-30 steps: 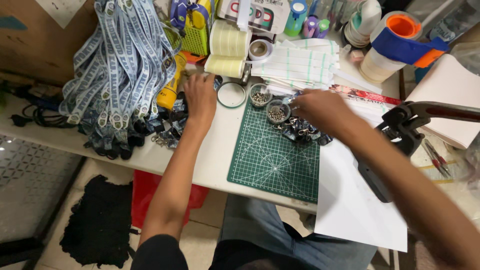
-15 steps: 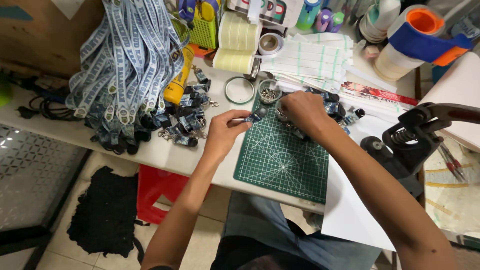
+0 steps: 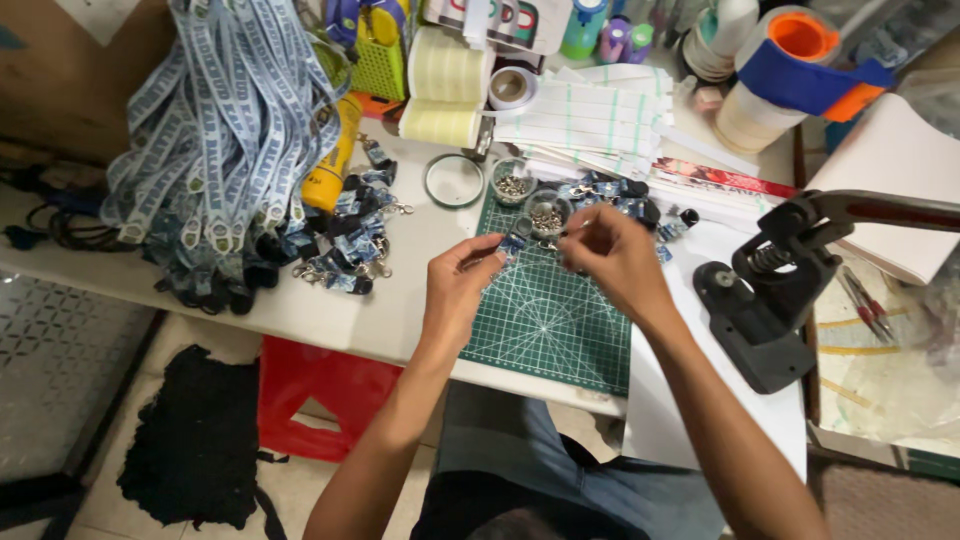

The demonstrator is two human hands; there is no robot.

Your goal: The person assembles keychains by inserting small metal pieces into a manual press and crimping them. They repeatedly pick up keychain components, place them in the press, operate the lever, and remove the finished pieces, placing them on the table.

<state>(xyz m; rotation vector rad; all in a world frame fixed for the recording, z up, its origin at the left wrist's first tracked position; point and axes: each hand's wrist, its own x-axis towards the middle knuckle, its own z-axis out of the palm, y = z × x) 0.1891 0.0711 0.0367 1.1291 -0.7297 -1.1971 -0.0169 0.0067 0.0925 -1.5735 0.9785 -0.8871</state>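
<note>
Pinching a small blue-and-black lanyard clip piece [image 3: 512,245], the left hand [image 3: 458,290] meets the right hand [image 3: 612,258] — its fingertips closed on something tiny — above the green gridded cutting mat [image 3: 550,320] on the bench.

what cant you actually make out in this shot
Head view only:
- The small blue piece pinched by the left hand: too small to identify.
- What the right hand holds: hidden by its own curled fingers.
- Contents of the two small round cups: too small to tell.
- The black press: handle cut off by the right edge.
- The lanyard bundle: top cut off by the upper edge.
</note>
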